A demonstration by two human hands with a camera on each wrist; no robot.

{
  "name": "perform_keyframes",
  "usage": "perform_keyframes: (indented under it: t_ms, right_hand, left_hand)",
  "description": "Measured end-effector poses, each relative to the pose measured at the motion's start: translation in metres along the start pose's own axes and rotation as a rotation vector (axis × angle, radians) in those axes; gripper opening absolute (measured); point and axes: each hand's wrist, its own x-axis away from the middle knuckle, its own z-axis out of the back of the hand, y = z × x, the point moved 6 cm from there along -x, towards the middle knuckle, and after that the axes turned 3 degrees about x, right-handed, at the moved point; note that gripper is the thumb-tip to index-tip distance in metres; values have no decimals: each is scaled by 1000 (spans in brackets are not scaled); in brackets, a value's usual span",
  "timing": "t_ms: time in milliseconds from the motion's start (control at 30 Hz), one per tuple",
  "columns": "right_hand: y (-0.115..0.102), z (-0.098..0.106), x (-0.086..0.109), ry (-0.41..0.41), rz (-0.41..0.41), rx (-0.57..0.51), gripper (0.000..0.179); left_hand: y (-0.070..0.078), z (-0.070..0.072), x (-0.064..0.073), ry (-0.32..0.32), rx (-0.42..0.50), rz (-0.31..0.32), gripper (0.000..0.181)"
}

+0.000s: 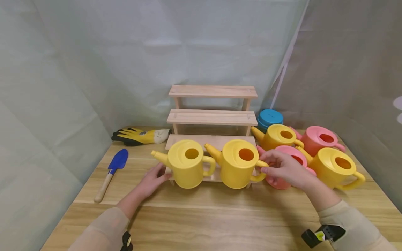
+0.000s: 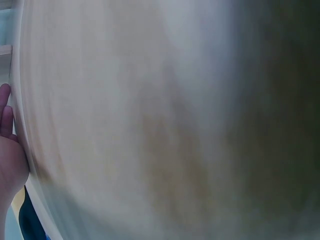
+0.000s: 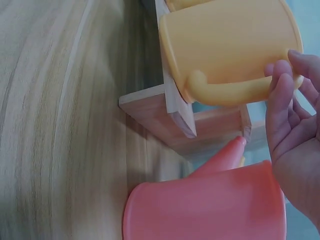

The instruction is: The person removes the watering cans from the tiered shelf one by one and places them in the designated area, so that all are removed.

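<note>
At the wooden stand (image 1: 213, 91), the left hand (image 1: 153, 182) is resting, fingers loose; the right hand (image 1: 284, 168) is pinching the handle (image 3: 227, 93), probably the surest hold, of a light-looking, stiff yellow watering can (image 1: 235, 173) standing on the lowest step (image 1: 216, 179).

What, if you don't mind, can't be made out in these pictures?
Head: the middle of the front pink watering can, hidden by the right hand; the base of the blue round item, behind a yellow watering can.
Left wrist: part of the left hand, cut by the left edge; the surface, blurred.
</note>
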Motion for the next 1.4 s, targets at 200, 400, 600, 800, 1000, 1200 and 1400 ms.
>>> perform_keyframes:
  t_ms: [200, 400, 600, 800, 1000, 1200, 1400]
  right_hand:
    - [1, -1, -2, 65, -20, 61, 28]
    - [1, 0, -4, 185, -12, 93, 31]
    - [-2, 1, -2, 285, 5, 71, 33]
    - [-1, 9, 9, 384, 31, 112, 26]
    - [2, 20, 22, 432, 101, 146, 18]
    - [13, 24, 40, 401, 51, 120, 18]
    - [19, 29, 56, 362, 98, 35, 20]
  left_hand:
    - [0, -1, 1, -8, 12, 16, 60]
    - [1, 0, 1, -3, 10, 15, 58]
    - [0, 0, 1, 1, 5, 6, 58]
    - [1, 0, 1, 3, 4, 16, 61]
    - [3, 1, 0, 2, 2, 3, 60]
    - [2, 1, -1, 4, 10, -3, 61]
    - [1, 1, -1, 7, 5, -6, 63]
